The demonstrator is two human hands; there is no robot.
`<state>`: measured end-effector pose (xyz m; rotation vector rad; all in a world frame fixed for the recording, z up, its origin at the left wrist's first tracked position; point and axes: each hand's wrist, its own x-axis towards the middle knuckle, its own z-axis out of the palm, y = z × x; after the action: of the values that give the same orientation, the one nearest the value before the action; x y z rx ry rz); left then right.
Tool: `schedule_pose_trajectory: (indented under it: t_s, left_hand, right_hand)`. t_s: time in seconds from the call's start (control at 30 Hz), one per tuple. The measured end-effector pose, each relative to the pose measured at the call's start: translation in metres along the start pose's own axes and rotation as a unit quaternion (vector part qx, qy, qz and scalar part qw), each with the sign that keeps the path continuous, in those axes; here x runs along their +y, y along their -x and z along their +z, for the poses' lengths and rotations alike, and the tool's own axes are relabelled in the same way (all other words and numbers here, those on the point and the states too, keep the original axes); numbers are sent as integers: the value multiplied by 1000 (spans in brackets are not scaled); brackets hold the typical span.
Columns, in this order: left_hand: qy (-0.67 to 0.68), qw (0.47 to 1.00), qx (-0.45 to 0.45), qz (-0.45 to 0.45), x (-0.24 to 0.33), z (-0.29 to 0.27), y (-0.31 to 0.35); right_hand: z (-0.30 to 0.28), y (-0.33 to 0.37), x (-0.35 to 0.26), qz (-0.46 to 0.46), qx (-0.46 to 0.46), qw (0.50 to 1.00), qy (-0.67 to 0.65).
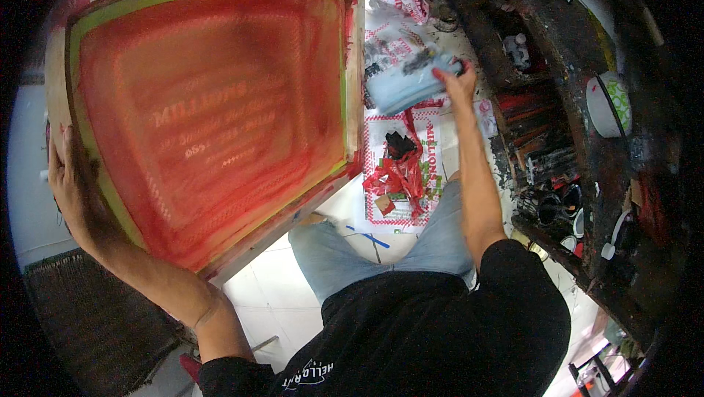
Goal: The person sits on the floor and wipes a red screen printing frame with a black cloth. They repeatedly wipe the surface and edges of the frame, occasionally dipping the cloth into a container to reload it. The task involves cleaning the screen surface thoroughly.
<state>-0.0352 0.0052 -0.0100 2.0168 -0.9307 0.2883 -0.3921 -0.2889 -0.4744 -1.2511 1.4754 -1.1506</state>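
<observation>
A large silk-screen frame (356,67) with a wooden border and red-stained mesh stands tilted up on the left. My left hand (73,184) is closed on its left edge, with some fingers hidden behind the border. To the right of the frame, my right hand (458,83) grips the right end of a light-blue, black-smudged object (411,83). Motion blurs it, so I cannot tell whether it is a container or a folded cloth. Below it, crumpled red plastic scraps (403,177) and a black scrap (400,146) lie on printed white sheets (378,210).
Along the right runs a dark, paint-stained shelf (506,96) holding tins (548,208) and a green-and-white bowl (612,106). A blue strip (367,236) lies on white floor tiles (279,287) between my legs. A dark woven mat (92,316) is at lower left.
</observation>
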Motion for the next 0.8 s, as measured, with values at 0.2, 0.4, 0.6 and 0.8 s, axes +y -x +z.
schedule_pose_trajectory:
  t_s: [0.2, 0.4, 0.6, 0.8]
  left_hand:
    - [-68, 996, -22, 56, -16, -12, -8]
    - [31, 999, 7, -32, -24, -6, -7]
    - [-7, 999, -40, 5, -46, -21, -25]
    - [-27, 999, -46, 8, -51, -30, -32]
  right_hand:
    - [-22, -58, -36, -241, 19, 900, 363]
    - [-39, -74, -4, -165, -9, 895, 415]
    - [-51, -88, 9, -102, 35, 873, 475]
    - [-65, -51, -36, -155, 12, 866, 476]
